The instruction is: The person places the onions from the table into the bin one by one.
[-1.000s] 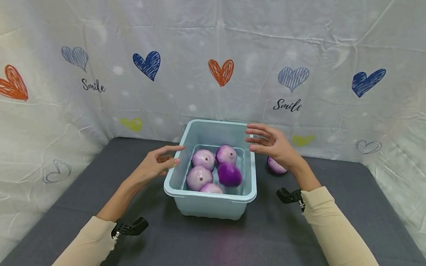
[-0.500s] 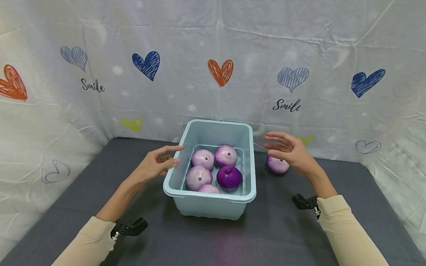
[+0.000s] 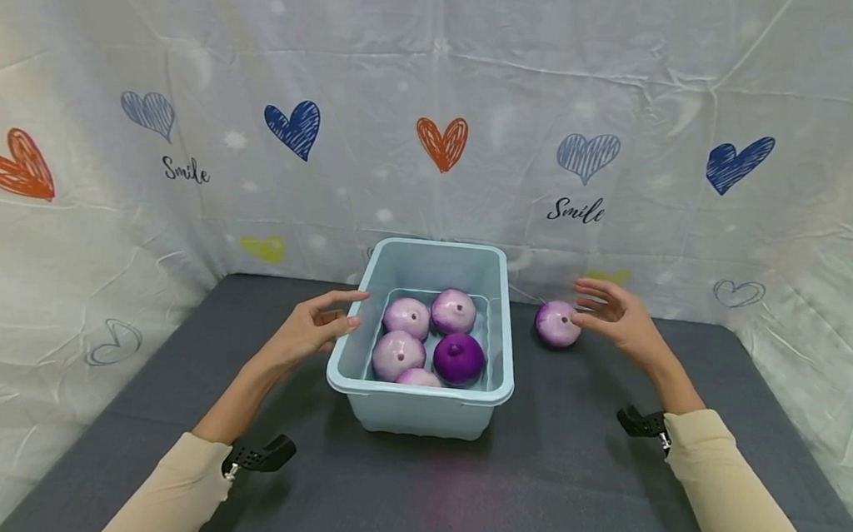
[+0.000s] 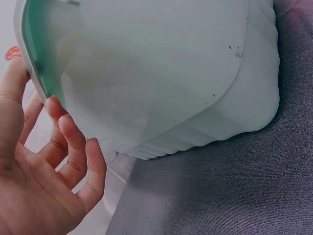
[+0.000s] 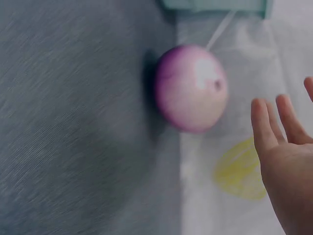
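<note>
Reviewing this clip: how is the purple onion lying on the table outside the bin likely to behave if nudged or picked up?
The onion is round and lies free on the flat gray cloth, so a nudge would probably roll it. Its skin looks smooth and glossy, so it may slip in a loose grip. The right hand is open beside it; curled fingers would likely hold it best.

Smooth translucent plastic bin (image 3: 418, 399); glossy onion (image 3: 557, 323); matt cloth tabletop (image 3: 529, 491).

looked like a staged recording booth, not a real home: a wrinkled white backdrop sheet (image 3: 440, 92) printed with hearts and "smile" closed in three sides of a grey cloth-covered table (image 3: 453, 502); wrist-worn camera mounts (image 3: 261, 456) showed.
</note>
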Motion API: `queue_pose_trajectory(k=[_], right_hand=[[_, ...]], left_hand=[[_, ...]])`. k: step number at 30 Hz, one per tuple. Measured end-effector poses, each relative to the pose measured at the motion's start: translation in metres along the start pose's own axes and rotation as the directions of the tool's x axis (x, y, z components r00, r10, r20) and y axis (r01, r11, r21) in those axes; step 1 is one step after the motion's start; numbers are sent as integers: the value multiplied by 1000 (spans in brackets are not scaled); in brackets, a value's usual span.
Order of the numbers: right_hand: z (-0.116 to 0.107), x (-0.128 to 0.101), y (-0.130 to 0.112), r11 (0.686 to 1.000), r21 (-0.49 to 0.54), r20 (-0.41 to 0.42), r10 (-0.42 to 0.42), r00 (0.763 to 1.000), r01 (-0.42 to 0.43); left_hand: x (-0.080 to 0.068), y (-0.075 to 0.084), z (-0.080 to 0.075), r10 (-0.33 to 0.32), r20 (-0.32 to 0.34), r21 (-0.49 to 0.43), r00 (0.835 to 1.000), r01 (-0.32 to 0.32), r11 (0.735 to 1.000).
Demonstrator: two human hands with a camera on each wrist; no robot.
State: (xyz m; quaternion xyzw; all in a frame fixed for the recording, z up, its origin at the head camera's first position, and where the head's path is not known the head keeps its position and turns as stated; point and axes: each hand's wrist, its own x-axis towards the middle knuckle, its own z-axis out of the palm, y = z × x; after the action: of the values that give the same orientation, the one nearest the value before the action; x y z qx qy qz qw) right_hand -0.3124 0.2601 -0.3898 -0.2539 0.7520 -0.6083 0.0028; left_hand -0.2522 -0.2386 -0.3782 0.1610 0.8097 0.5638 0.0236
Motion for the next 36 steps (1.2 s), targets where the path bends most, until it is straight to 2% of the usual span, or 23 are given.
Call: queue_pose_trajectory(k=[7, 13, 19, 28, 36], right_hand=[[-3, -5, 24, 994, -72, -7, 78, 997, -78], [3, 0, 39, 986, -112, 10, 128, 992, -126], [11, 9, 46, 981, -164, 31, 108, 994, -102], [13, 13, 47, 961, -257, -8, 100, 995, -99], [14, 17, 47, 961, -264, 21, 92, 995, -84]], left_hand=[[0, -1, 0, -6, -1, -1, 1000, 6, 1000], [-1, -1, 0, -6, -8, -3, 1000, 6, 1000], [-1, -2, 1, -7, -10, 0, 1000, 7, 1000], [0, -2, 0, -4, -7, 5, 1000, 4, 1000], [1, -4, 0, 2, -6, -2, 1000, -2, 1000]])
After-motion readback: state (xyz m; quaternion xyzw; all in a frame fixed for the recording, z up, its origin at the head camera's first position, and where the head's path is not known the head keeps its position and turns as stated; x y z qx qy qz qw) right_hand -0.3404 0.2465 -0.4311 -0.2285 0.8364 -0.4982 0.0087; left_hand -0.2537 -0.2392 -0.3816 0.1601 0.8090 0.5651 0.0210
